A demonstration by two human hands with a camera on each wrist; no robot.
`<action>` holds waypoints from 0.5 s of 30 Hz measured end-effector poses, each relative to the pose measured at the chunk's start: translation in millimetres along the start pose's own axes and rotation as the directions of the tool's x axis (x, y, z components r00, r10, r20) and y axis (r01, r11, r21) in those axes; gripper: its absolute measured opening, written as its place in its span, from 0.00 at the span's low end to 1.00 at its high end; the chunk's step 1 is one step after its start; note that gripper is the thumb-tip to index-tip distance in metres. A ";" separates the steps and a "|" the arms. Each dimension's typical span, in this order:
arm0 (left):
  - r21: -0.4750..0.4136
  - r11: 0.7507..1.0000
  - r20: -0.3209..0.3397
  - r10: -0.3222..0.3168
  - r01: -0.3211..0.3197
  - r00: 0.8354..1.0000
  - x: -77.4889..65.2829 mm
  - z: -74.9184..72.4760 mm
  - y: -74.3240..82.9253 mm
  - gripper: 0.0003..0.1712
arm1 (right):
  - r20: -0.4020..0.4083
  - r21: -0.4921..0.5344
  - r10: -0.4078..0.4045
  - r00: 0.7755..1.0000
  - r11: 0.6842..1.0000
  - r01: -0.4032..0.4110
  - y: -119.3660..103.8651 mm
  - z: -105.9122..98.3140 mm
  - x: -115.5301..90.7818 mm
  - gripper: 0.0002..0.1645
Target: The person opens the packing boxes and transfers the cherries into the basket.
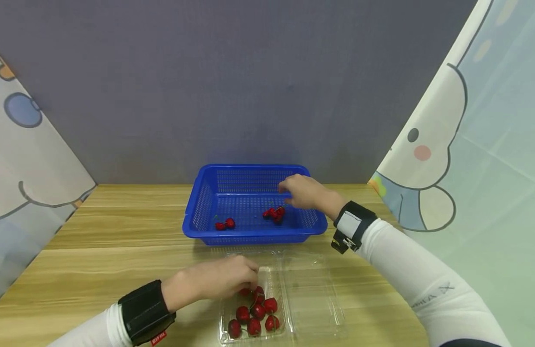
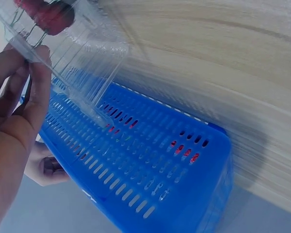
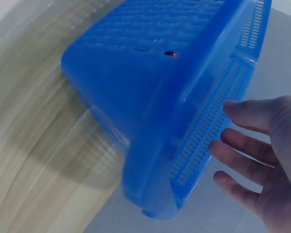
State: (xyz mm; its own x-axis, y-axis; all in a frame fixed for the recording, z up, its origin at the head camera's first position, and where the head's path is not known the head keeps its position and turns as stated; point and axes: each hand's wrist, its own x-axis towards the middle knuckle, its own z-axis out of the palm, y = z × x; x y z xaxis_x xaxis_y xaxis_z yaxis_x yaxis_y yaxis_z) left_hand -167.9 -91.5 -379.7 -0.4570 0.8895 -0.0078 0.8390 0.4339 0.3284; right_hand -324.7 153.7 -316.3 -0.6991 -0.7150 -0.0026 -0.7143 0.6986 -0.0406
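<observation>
My left hand [image 1: 228,278] is over the clear plastic clamshell box [image 1: 287,308]. Its fingertips pinch at a cherry's stem, the cherry [image 1: 245,291] showing just under them. In the left wrist view, the fingers [image 2: 36,92] stand at the box's wall, with red cherries [image 2: 56,18] and thin stems behind the plastic. More cherries [image 1: 258,311] lie in the box's left half. My right hand [image 1: 303,190] hovers over the right side of the blue basket [image 1: 250,236], fingers spread and holding nothing, as the right wrist view shows. Small cherries [image 1: 276,213] lie below it.
Two cherries [image 1: 225,223] lie at the basket's front left. The box's clear lid [image 1: 313,294] lies folded out to the right. Wood-grain table [image 1: 98,241] surrounds both containers. A grey wall [image 1: 250,86] rises behind the basket, with printed cartoon panels at both sides.
</observation>
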 end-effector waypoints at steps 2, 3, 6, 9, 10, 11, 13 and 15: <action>0.004 1.000 -0.005 0.007 -0.007 1.000 0.3 -1.0 0.4 0.07 | -0.021 -0.003 -0.007 1.000 1.000 0.007 -1.3 -0.1 -2.5 0.16; 0.003 1.000 -0.007 0.007 -0.007 1.000 0.3 -1.2 0.6 0.07 | -0.033 -0.002 -0.014 0.999 1.000 0.014 -2.0 0.1 -3.7 0.16; 0.013 1.000 -0.008 0.009 -0.009 1.000 0.3 -2.0 0.8 0.07 | -0.056 -0.006 -0.030 0.998 1.000 0.029 -5.2 1.0 -7.2 0.14; 0.021 1.000 -0.019 0.015 -0.015 1.000 0.2 -3.8 0.8 0.07 | -0.082 -0.015 -0.059 0.995 0.998 0.057 -9.3 2.7 -10.0 0.14; 0.026 0.999 -0.024 0.019 -0.019 1.000 0.3 -4.5 0.7 0.07 | -0.091 -0.017 -0.066 0.994 0.998 0.065 -11.0 3.0 -10.8 0.13; 0.028 0.999 -0.029 0.023 -0.022 0.999 0.3 -5.4 0.6 0.07 | -0.104 -0.021 -0.078 0.992 0.997 0.076 -12.7 3.1 -11.6 0.13; 0.026 0.999 -0.041 0.028 -0.027 0.999 0.5 -7.9 0.5 0.08 | -0.135 -0.022 -0.094 0.986 0.995 0.092 -16.7 2.7 -13.3 0.13; 0.030 0.999 -0.050 0.040 -0.039 0.998 0.7 -11.4 0.0 0.08 | -0.166 -0.026 -0.107 0.980 0.994 0.104 -20.9 2.1 -15.3 0.11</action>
State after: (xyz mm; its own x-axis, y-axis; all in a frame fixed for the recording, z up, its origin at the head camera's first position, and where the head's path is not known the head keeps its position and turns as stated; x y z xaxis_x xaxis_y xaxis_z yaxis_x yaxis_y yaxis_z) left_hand -171.7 -92.6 -368.9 -0.4370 0.8979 0.0526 0.8646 0.4032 0.2998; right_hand -299.0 149.9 -317.5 -0.6141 -0.7713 0.1676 -0.7838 0.6209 -0.0145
